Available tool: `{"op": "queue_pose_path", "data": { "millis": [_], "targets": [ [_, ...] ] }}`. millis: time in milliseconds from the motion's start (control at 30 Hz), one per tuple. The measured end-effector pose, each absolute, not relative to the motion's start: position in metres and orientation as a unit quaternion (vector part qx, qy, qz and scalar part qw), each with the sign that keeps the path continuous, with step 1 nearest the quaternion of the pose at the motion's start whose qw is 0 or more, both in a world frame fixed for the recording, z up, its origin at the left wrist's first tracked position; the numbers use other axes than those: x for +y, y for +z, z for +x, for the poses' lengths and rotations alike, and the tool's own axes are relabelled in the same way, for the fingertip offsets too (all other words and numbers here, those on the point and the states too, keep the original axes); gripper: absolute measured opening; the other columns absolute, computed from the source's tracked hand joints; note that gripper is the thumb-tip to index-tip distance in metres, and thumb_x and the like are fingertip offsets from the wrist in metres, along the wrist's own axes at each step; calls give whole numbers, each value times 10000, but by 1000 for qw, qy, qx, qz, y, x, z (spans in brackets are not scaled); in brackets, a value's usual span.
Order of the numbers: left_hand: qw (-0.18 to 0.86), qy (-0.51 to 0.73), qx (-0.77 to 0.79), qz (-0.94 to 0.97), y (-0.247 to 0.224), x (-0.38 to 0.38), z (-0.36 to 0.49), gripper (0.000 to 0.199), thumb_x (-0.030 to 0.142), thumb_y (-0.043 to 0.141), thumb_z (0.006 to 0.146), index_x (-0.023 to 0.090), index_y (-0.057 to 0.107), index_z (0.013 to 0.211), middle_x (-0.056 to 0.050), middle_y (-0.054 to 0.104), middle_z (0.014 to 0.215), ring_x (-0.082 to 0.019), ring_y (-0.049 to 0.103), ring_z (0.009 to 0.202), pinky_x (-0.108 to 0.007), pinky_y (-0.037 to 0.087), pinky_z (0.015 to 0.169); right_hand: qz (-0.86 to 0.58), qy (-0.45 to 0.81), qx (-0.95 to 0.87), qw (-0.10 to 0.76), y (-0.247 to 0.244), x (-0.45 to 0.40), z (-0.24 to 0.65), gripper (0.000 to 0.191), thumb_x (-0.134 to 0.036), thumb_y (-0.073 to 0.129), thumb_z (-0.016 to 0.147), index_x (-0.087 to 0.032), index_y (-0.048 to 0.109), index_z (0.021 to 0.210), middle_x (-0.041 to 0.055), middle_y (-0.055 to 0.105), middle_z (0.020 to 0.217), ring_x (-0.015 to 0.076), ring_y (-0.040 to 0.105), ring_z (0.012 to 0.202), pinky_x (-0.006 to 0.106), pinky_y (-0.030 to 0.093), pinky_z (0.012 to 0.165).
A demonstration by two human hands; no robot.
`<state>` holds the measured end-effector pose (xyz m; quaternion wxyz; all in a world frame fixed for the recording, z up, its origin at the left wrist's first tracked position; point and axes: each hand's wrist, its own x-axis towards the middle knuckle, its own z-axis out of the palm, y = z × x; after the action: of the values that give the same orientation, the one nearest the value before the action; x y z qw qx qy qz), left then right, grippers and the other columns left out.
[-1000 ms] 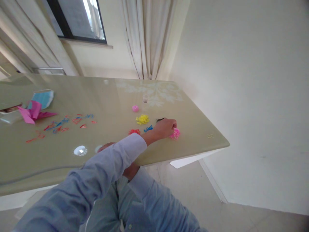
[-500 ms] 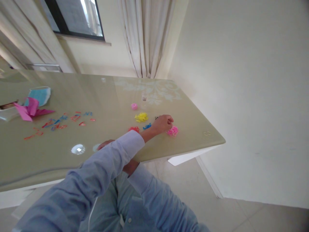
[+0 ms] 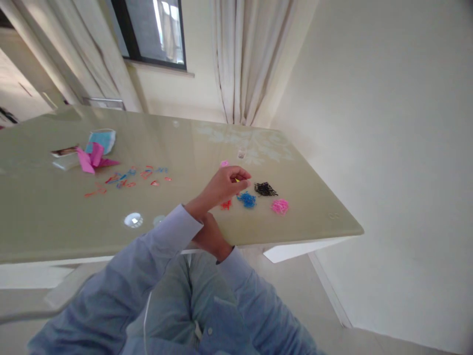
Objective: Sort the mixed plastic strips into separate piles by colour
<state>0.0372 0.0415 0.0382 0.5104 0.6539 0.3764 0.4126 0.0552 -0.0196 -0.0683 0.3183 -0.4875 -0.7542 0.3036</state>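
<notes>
- While the left hand (image 3: 223,185) reaches across the right wrist, a heap of short, thin black strands (image 3: 265,189) lies just right of its fingertips, its long axis running roughly side to side.
- Left thumb and fingers curl toward each other, tips close; I cannot tell whether they pinch anything.
- Lower down, the right hand (image 3: 210,232) is partly hidden behind the left wrist, at the near edge of the glossy beige counter (image 3: 314,209); its grip cannot be made out.
- Being nearer the heaps, the left hand has a patch of yellow (image 3: 237,180) showing at its fingers, with a red strand heap (image 3: 226,204) and a blue strand heap (image 3: 247,199) below.
- Farther right sits a rounded pink strand heap (image 3: 280,206); beyond it, the counter stretches to its right corner, giving sideways room.
</notes>
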Motion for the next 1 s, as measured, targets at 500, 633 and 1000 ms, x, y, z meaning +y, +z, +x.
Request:
{"op": "queue_pose_path", "data": {
  "millis": [500, 633, 1000],
  "targets": [
    [185, 434, 696, 542, -63, -35, -193, 166, 324, 510, 837, 200, 617, 807, -2, 643, 709, -150, 557, 639, -259, 401, 635, -400, 333, -783, 339, -57, -25, 61, 212, -320, 561, 918, -194, 728, 884, 46, 719, 822, 159, 626, 725, 249, 465, 664],
    [194, 433, 692, 544, -60, -39, -191, 148, 267, 481, 855, 195, 600, 804, -4, 614, 697, -148, 560, 649, -255, 393, 627, -401, 362, -778, 321, -56, -21, 64, 276, -424, 566, 909, -209, 736, 877, 71, 731, 849, 202, 656, 768, 287, 500, 690],
    [100, 345, 708, 609, -67, -47, -181, 163, 233, 486, 898, 204, 646, 902, -54, 673, 879, -182, 621, 822, -284, 442, 753, -405, 408, -780, 248, -26, 21, 15, 451, -590, 511, 867, -185, 687, 775, 35, 648, 622, 158, 565, 513, 260, 431, 497]
  ]
}}
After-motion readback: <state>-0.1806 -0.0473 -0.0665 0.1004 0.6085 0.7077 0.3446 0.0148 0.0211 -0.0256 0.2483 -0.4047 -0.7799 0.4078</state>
